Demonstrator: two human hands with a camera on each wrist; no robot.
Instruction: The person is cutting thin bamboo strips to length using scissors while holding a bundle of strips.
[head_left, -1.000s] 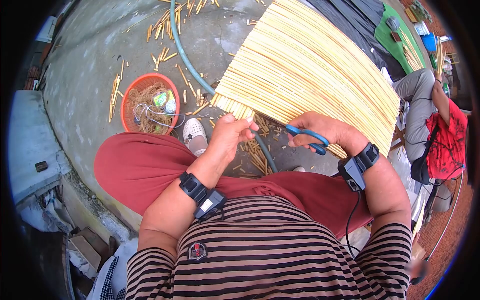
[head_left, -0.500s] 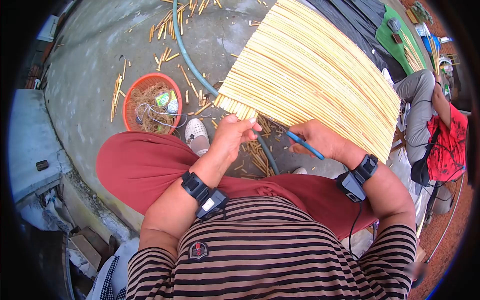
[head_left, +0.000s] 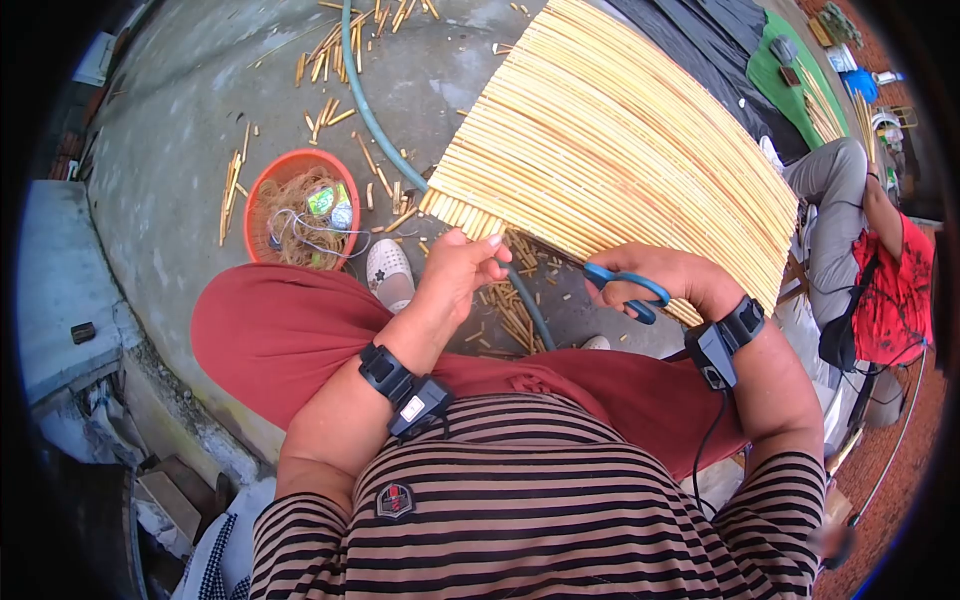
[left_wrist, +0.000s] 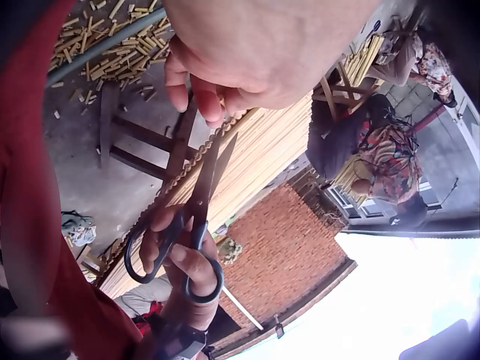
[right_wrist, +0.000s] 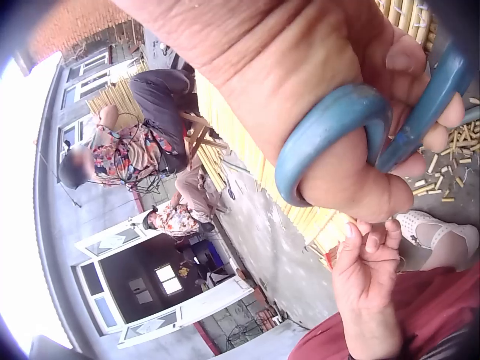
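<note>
A mat of pale yellow sticks (head_left: 620, 150) slants down toward the hands. At its near left corner, my left hand (head_left: 455, 275) pinches the edge between thumb and fingers; whether a thread lies there cannot be told. My right hand (head_left: 655, 275) grips scissors by their blue handles (head_left: 640, 284), right of the left hand. In the left wrist view the scissor blades (left_wrist: 208, 176) stand parted, tips just below the fingers of my left hand (left_wrist: 262, 52). The right wrist view has a blue loop (right_wrist: 334, 135) around a digit of my right hand (right_wrist: 300, 82).
An orange basket (head_left: 300, 157) of tangled fibre stands on the left floor. Cut stick pieces (head_left: 515, 315) and a blue-green hose (head_left: 375, 120) lie around the mat. A person in red (head_left: 900, 290) sits at the right, with a green cloth (head_left: 782, 75) beyond.
The scissors have gone from handles seen together to loops spread apart, and my right hand has shifted slightly right. My left hand stays nearly in place at the mat's corner.
</note>
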